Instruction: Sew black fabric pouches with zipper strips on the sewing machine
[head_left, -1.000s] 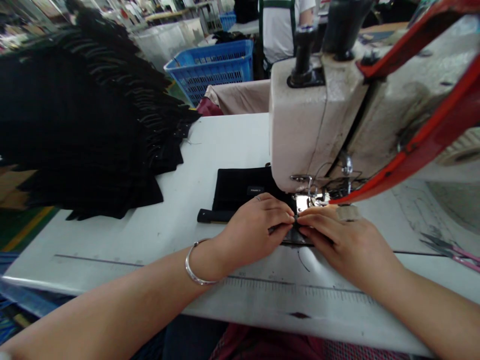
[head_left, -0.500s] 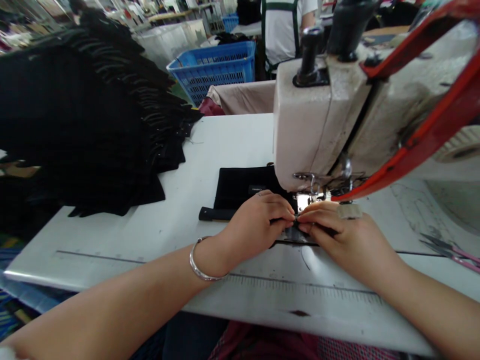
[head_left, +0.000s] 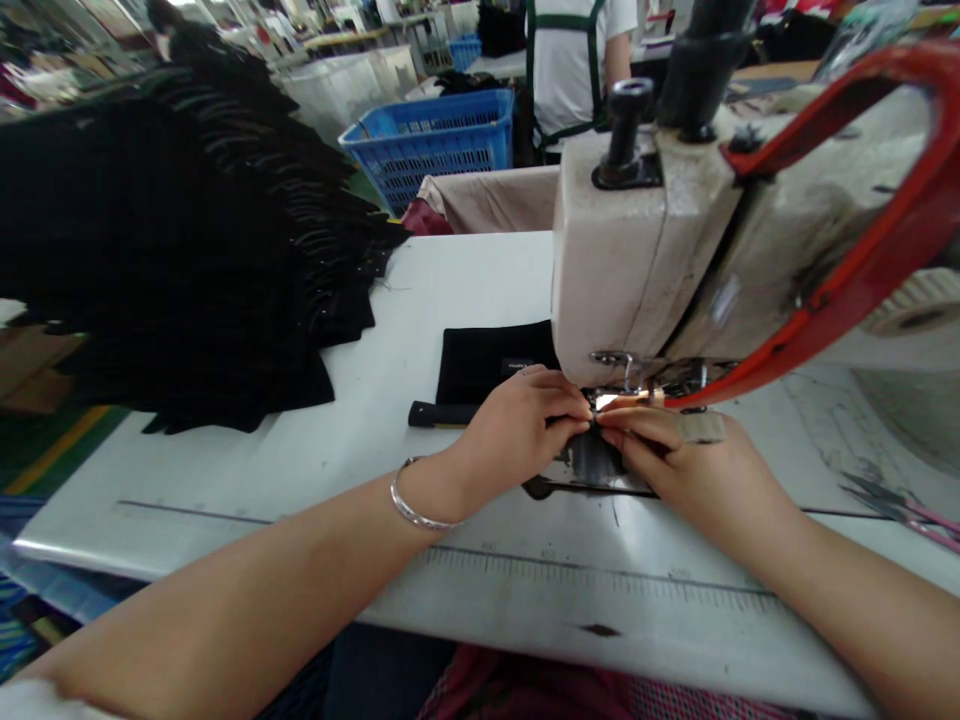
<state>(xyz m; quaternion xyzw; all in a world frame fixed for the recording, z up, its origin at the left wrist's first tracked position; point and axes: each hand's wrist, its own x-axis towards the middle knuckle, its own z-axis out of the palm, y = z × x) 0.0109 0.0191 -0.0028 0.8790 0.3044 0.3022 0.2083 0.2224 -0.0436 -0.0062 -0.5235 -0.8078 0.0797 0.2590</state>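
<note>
A black fabric piece (head_left: 480, 362) with a small label lies flat, its right part running under the head of the sewing machine (head_left: 611, 260). Along its near edge is a narrow black strip (head_left: 439, 414), whose left end sticks out past the fabric. My left hand (head_left: 529, 420), with a silver bangle at the wrist, pinches the near edge just in front of the lit needle area. Fingertip to fingertip with it, my right hand (head_left: 667, 440) pinches the same edge from the right. A pale block-like piece sits on a right finger. Fingers hide the exact spot being held.
A tall pile of black fabric pieces (head_left: 187, 250) covers the table's left side. Pink-handled thread snips (head_left: 900, 505) lie at the right. The machine's red guard (head_left: 832, 300) arches above my right hand. Behind the table stand a blue crate (head_left: 442, 145) and a person (head_left: 566, 70).
The black fabric piece and strip have shifted slightly away from me, with both hands following while still pinching. The camera view has tilted a little.
</note>
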